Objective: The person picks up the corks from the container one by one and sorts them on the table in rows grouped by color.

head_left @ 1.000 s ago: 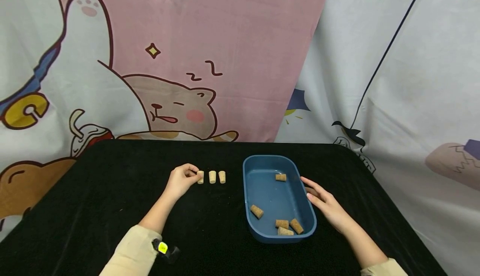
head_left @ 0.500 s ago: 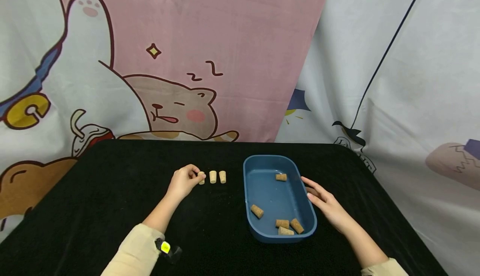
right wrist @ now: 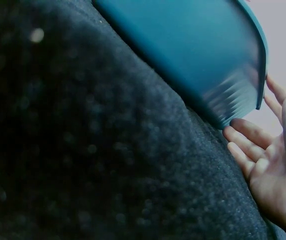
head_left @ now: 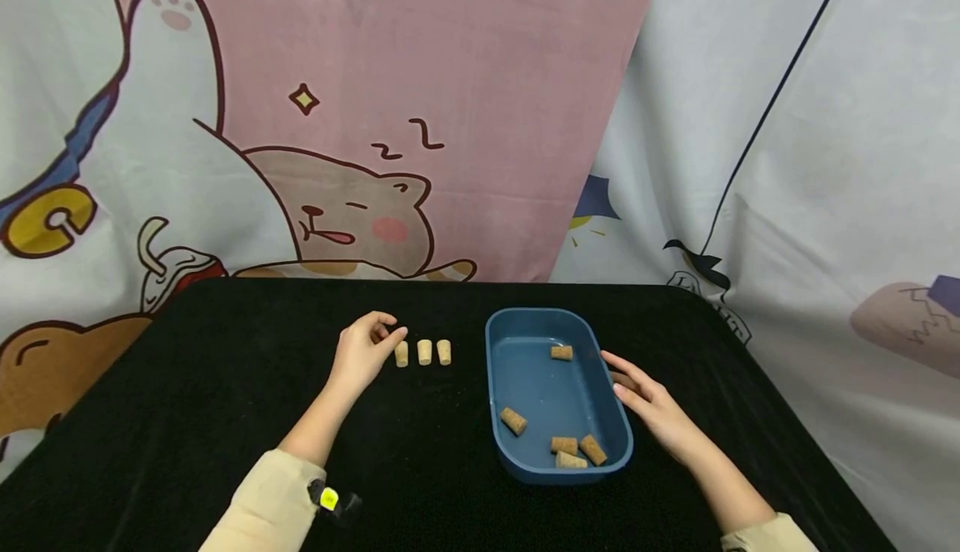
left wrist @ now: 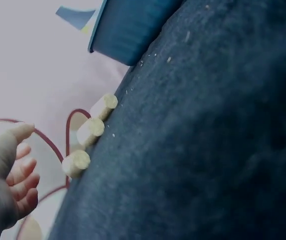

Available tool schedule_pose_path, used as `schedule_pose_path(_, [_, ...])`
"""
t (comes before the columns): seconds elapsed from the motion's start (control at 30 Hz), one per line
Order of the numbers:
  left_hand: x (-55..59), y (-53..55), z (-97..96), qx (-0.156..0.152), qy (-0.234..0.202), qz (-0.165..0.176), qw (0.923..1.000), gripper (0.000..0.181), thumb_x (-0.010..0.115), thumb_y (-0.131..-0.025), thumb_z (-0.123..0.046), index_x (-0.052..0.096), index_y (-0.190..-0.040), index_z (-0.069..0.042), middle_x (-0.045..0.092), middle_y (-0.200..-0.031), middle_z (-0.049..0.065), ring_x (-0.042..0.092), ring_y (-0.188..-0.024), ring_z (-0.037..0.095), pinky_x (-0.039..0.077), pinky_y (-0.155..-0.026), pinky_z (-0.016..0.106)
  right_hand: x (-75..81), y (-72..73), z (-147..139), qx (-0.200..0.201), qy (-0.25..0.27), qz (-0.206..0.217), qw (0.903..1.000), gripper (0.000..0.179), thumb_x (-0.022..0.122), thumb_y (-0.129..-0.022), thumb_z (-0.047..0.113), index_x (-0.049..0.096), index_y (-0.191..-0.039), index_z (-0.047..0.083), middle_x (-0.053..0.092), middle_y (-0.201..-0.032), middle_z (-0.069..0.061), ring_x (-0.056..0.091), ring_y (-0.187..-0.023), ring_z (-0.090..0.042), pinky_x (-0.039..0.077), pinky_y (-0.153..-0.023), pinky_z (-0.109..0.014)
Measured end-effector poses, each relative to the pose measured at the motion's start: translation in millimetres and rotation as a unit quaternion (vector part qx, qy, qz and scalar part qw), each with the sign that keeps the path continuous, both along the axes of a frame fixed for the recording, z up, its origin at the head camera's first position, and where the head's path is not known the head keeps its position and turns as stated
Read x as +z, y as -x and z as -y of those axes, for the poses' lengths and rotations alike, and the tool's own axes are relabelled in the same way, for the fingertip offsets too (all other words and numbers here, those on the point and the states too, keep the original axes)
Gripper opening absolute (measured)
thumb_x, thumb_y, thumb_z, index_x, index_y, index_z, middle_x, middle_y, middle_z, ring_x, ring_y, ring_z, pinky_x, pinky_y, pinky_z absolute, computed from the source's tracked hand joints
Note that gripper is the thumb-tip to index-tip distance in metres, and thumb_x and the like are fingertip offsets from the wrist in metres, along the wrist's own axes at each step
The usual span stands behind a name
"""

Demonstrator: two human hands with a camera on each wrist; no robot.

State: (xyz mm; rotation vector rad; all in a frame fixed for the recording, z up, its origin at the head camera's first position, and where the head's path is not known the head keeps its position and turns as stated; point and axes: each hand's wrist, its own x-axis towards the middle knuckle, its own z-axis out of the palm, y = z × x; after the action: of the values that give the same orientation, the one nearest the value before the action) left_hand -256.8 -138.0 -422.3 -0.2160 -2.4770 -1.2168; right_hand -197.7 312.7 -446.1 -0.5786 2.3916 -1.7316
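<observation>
Three pale corks stand upright in a row: the left cork, the middle cork and the right cork. My left hand is just left of the left cork, fingers loosely bent and holding nothing. The left wrist view shows a gap between that hand and the nearest cork. A blue plastic tub sits right of the row. Against its right side rest the fingers of my right hand, nearly straight; in the right wrist view, fingertips touch the tub's wall.
Inside the tub lie several browner corks, among them one cork at the far end and another cork by the left wall. Black cloth covers the table. Behind it hangs a printed curtain.
My left hand has let go of the left cork, which stays upright in the row. Its fingers have lifted slightly and spread apart. The right hand and the tub have not moved.
</observation>
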Motion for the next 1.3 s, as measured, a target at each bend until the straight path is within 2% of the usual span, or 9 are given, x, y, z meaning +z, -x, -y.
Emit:
schedule_pose_path(0.13, [12.6,-6.8,-10.4,-0.036,0.001,-0.029,0.9989,0.019,0.073,-0.086,-0.018,0.067,-0.100,-0.006,0.057,-0.077,0.001,0.054,-0.070,0.017,0.045,-0.059,0.031,0.1,0.7,0,0.001,0.002,0.002,1.0000,0.050,0.038,-0.104,0.017,0.023,-0.152,0.011,0.034,-0.143,-0.032,0.055,-0.115,-0.010,0.049,-0.088,-0.037])
schedule_pose_path(0.33, [31.1,-25.0,-34.1,-0.127,-0.004,-0.045,0.9909,0.017,0.073,-0.086,-0.015,0.067,-0.102,-0.010,0.058,-0.080,-0.003,0.055,-0.073,0.013,0.047,-0.060,0.029,-1.0,0.7,0,0.005,0.009,0.004,0.9999,0.050,0.038,-0.104,0.016,0.023,-0.152,0.010,0.033,-0.143,-0.032,0.055,-0.114,-0.009,0.050,-0.087,-0.038])
schedule_pose_path(0.47, [42.4,-39.2,-49.9,-0.179,-0.020,-0.035,0.9830,0.018,0.074,-0.085,-0.016,0.067,-0.102,-0.014,0.060,-0.084,-0.003,0.055,-0.071,0.013,0.048,-0.059,0.031,-0.8,0.3,0,0.004,0.011,0.006,0.9999,0.050,0.038,-0.104,0.016,0.023,-0.152,0.010,0.033,-0.143,-0.033,0.056,-0.114,-0.009,0.050,-0.087,-0.038])
schedule_pose_path(0.67, [51.8,-57.3,-70.5,-0.265,-0.027,-0.007,0.9638,0.019,0.073,-0.085,-0.019,0.067,-0.104,-0.017,0.063,-0.091,-0.006,0.058,-0.084,0.013,0.047,-0.075,0.041,0.0,-1.0,2,0.004,0.005,0.004,1.0000,0.051,0.038,-0.104,0.016,0.022,-0.152,0.010,0.033,-0.143,-0.032,0.055,-0.115,-0.012,0.050,-0.088,-0.039])
schedule_pose_path(0.77, [55.9,-63.8,-81.8,-0.314,-0.011,0.009,0.9492,0.021,0.072,-0.086,-0.020,0.067,-0.107,-0.017,0.063,-0.094,-0.007,0.059,-0.089,0.014,0.047,-0.079,0.039,0.4,-1.1,2,0.004,0.006,0.002,1.0000,0.051,0.038,-0.104,0.016,0.022,-0.152,0.010,0.033,-0.143,-0.032,0.055,-0.115,-0.012,0.050,-0.088,-0.039])
schedule_pose_path(0.83, [57.9,-66.1,-89.9,-0.352,0.007,0.020,0.9357,0.023,0.072,-0.086,-0.022,0.068,-0.108,-0.017,0.063,-0.096,-0.008,0.058,-0.090,0.011,0.047,-0.081,0.036,0.6,-0.9,2,0.005,0.007,0.002,1.0000,0.050,0.038,-0.104,0.015,0.022,-0.152,0.010,0.033,-0.143,-0.032,0.055,-0.115,-0.011,0.050,-0.088,-0.039])
schedule_pose_path(1.03, [63.2,-69.4,-117.6,-0.463,0.082,0.056,0.8810,0.027,0.070,-0.088,-0.021,0.066,-0.114,-0.014,0.064,-0.101,-0.010,0.057,-0.092,-0.001,0.049,-0.080,0.023,0.8,-0.8,1,0.001,0.004,0.008,1.0000,0.051,0.038,-0.104,0.016,0.022,-0.152,0.010,0.033,-0.143,-0.032,0.055,-0.116,-0.017,0.049,-0.088,-0.043])
schedule_pose_path(1.13, [60.6,-67.9,-130.1,-0.500,0.108,0.061,0.8572,0.026,0.069,-0.089,-0.020,0.066,-0.114,-0.012,0.065,-0.101,-0.008,0.058,-0.092,-0.001,0.048,-0.079,0.019,0.4,-0.5,0,0.003,0.004,0.011,0.9999,0.051,0.038,-0.104,0.016,0.022,-0.152,0.010,0.033,-0.143,-0.032,0.055,-0.116,-0.019,0.049,-0.088,-0.043])
schedule_pose_path(1.3, [53.3,-63.3,-145.8,-0.542,0.121,0.081,0.8276,0.027,0.068,-0.089,-0.014,0.065,-0.116,-0.008,0.068,-0.101,0.000,0.060,-0.093,0.002,0.048,-0.077,0.016,-0.3,0.7,0,0.010,0.008,0.003,0.9999,0.050,0.037,-0.104,0.015,0.022,-0.152,0.011,0.033,-0.143,-0.033,0.056,-0.114,-0.011,0.049,-0.088,-0.038])
